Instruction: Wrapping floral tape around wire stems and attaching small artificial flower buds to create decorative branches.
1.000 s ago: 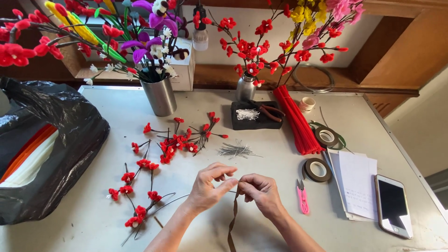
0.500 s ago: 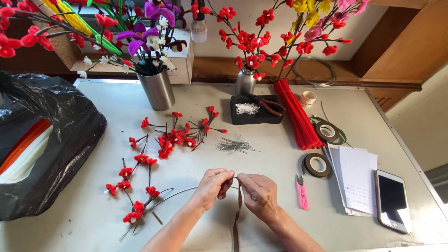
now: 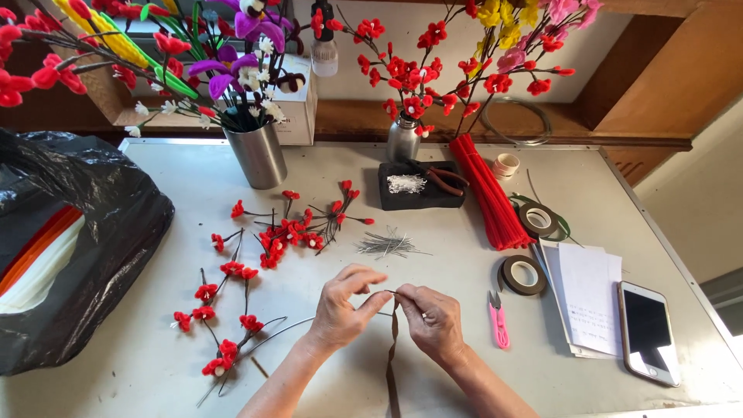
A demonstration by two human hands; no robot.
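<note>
head view, steeply down, near table (image 3: 464, 364)

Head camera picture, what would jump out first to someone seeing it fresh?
Probably the red: loose red flower sprigs scattered mid-table, more in the steel vase at the back beside a bundle of red stems. Next, at the near edge, the left hand and right hand pinching a thin wire where brown tape hangs down. A black bag bulks at left.

From my feed, left hand (image 3: 342, 307) and right hand (image 3: 433, 321) sit close together, fingertips pinched and nearly touching, both forearms angling inward.
</note>
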